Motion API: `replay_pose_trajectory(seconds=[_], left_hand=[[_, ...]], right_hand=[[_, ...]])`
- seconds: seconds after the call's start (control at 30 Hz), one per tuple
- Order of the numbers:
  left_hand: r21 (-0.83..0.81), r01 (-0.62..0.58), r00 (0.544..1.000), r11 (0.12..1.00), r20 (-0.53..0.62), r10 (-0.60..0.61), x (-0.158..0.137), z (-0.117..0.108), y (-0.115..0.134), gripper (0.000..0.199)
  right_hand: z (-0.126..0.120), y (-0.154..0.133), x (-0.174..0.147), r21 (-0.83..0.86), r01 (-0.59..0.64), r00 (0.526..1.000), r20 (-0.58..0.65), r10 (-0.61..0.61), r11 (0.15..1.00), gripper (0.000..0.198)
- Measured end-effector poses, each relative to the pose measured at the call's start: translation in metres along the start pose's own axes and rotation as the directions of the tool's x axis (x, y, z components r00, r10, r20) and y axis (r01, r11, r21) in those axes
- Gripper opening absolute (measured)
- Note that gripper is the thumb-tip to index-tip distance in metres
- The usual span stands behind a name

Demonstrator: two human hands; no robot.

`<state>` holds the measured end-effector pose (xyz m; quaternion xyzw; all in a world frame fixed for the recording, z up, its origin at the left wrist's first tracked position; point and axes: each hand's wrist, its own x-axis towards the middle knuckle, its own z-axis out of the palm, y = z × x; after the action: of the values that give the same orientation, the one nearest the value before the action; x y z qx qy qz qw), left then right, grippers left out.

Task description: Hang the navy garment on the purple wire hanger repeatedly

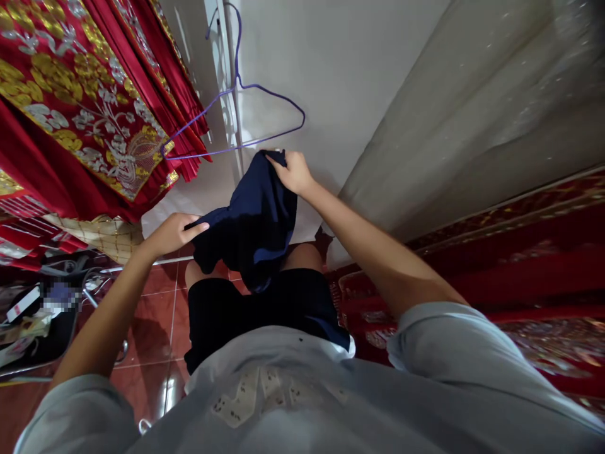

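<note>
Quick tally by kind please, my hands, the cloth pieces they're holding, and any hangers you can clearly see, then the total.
Hands: 2, the left hand and the right hand
Held cloth pieces: 1, the dark blue cloth, gripped by both
Hangers clearly seen: 1, the purple hanger
Total: 4

The navy cloth partly hides the knees; I can't make out the blurred item off left.
</note>
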<state>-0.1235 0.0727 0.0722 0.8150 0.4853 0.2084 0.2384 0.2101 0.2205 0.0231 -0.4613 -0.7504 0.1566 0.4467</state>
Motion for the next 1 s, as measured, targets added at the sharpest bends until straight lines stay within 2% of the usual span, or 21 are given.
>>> replay_pose_trajectory(seconds=[0.1, 0.2, 0.27, 0.37, 0.43, 0.53, 0.63, 0.73, 0.8, 0.87, 1.0], left_hand=[[0.127, -0.056, 0.992, 0.99, 0.122, 0.04, 0.007, -0.002, 0.002, 0.043], [0.256, -0.061, 0.992, 0.965, 0.121, 0.031, 0.01, -0.004, -0.001, 0.043], [0.302, -0.032, 0.992, 0.953, 0.126, -0.007, 0.008, -0.004, -0.01, 0.039], [0.318, 0.033, 0.987, 0.947, 0.139, -0.081, 0.005, -0.006, -0.026, 0.035], [0.326, 0.072, 0.993, 0.943, 0.069, -0.099, 0.006, -0.012, -0.033, 0.034], [0.329, 0.087, 0.99, 0.94, -0.13, -0.046, 0.017, -0.025, -0.031, 0.034], [0.342, 0.059, 0.953, 0.938, -0.297, 0.049, 0.037, -0.04, -0.017, 0.035], [0.366, -0.025, 0.922, 0.93, -0.351, 0.163, 0.053, -0.054, 0.0, 0.031], [0.398, -0.07, 0.914, 0.915, -0.342, 0.219, 0.057, -0.063, 0.008, 0.025], [0.431, -0.082, 0.929, 0.899, -0.294, 0.226, 0.055, -0.07, 0.012, 0.025], [0.373, -0.075, 0.989, 0.925, -0.091, 0.117, 0.038, -0.081, 0.007, 0.035]], right_hand=[[0.013, -0.005, 0.022, 0.043, 0.016, 1.0, 0.006, -0.017, 0.999, 0.057], [0.03, -0.002, 0.033, 0.054, -0.054, 0.996, 0.077, 0.049, 0.997, 0.053], [0.035, 0.002, 0.029, 0.041, -0.077, 0.994, 0.076, 0.074, 0.996, 0.046], [0.023, 0.004, 0.013, 0.021, -0.064, 0.998, 0.024, 0.064, 0.998, 0.041], [0.007, 0.002, 0.003, 0.025, -0.049, 0.999, -0.012, 0.049, 0.999, 0.045], [-0.019, -0.004, -0.004, 0.021, -0.046, 0.997, -0.067, 0.047, 0.999, 0.048], [-0.038, -0.01, -0.005, 0.011, -0.042, 0.992, -0.115, 0.043, 0.999, 0.049], [-0.047, -0.015, -0.004, 0.011, -0.041, 0.989, -0.144, 0.042, 0.999, 0.05], [-0.051, -0.019, -0.005, 0.005, -0.039, 0.988, -0.148, 0.039, 0.999, 0.049], [-0.052, -0.021, -0.006, -0.004, -0.035, 0.987, -0.156, 0.034, 0.999, 0.048], [-0.05, -0.021, -0.009, -0.008, -0.039, 0.986, -0.165, 0.037, 0.999, 0.045]])
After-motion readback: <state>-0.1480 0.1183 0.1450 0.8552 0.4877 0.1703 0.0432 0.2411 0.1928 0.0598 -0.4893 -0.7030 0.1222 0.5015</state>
